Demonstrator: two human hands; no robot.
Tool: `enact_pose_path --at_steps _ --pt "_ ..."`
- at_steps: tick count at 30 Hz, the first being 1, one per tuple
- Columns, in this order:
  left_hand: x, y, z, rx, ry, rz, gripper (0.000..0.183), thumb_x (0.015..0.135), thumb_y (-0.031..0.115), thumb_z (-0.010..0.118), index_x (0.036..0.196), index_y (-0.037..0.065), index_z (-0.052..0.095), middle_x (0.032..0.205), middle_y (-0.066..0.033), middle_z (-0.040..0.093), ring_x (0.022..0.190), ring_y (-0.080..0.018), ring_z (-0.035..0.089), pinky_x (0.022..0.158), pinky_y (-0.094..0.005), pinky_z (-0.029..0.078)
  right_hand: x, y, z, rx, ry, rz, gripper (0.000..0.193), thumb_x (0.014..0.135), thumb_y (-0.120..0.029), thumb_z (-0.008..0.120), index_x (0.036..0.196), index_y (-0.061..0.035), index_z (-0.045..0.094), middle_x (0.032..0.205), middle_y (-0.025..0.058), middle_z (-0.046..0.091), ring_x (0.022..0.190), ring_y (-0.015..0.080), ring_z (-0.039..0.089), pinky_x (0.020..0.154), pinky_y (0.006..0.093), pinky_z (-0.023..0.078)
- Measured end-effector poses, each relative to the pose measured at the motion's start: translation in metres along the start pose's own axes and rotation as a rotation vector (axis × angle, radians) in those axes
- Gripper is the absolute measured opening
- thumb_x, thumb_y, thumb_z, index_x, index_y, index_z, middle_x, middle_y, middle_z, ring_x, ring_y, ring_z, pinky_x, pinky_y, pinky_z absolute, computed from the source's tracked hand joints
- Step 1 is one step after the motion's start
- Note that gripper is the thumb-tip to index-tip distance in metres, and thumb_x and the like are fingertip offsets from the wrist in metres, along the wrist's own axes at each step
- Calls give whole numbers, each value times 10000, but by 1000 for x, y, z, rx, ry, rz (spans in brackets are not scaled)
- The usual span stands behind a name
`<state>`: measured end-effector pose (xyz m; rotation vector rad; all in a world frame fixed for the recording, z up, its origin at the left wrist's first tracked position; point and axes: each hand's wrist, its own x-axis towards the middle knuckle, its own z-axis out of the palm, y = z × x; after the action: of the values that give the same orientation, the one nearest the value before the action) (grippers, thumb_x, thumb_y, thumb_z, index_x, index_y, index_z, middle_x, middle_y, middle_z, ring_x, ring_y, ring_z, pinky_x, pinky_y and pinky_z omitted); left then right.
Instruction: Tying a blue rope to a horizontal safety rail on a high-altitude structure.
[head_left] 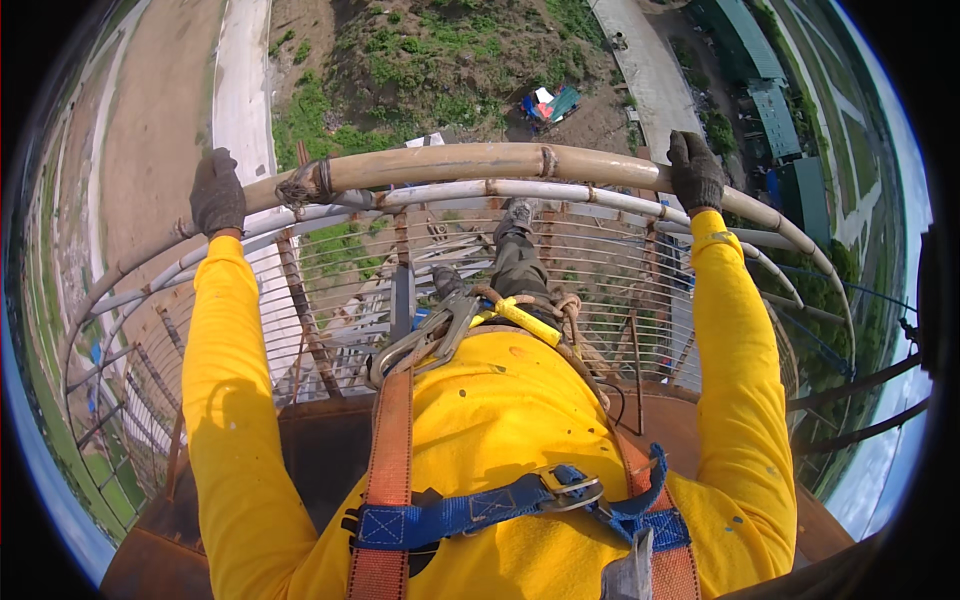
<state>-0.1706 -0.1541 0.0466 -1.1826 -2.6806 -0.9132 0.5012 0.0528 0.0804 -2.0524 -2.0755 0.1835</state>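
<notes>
My left hand (217, 192), in a dark knit glove, is closed over a long bamboo pole (450, 165) at its left part. Farther along the same pole, my right hand (695, 172) grips it, gloved alike, the arm nearly straight. Just below the bamboo runs a curved white metal rail (450, 192). Binding (305, 183) ties the pole near my left hand. I wear a harness with orange straps (385, 470) and a blue chest strap (480, 506). A large metal hook (447, 325) and a rope (568, 312) hang at my waist.
Beneath me is a platform of thin bars (600, 290) with gaps, where my boot (517, 215) shows. Rusty steel (330, 450) lies close around my body. Far below are a pale road (243, 80), a dirt mound (430, 70) and green roofs (750, 40). Dark cables (860, 380) cross at right.
</notes>
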Motion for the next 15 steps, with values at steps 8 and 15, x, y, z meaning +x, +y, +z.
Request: enact_pose_path --at_steps 8,15 --pt "-2 2 0 16 2 4 436 983 474 480 1094 110 692 1014 -108 738 985 -325 685 882 -420 501 3 6 3 7 -12 -15 448 991 -500 478 1168 -150 693 1117 178 708 1053 402 657 928 490 496" --pt "-1 0 -1 22 -5 -3 425 984 469 479 1107 122 691 1015 -102 741 985 -323 687 889 -420 502 0 3 6 2 87 -73 404 996 -440 521 1095 -93 704 937 138 744 901 315 717 842 426 531"
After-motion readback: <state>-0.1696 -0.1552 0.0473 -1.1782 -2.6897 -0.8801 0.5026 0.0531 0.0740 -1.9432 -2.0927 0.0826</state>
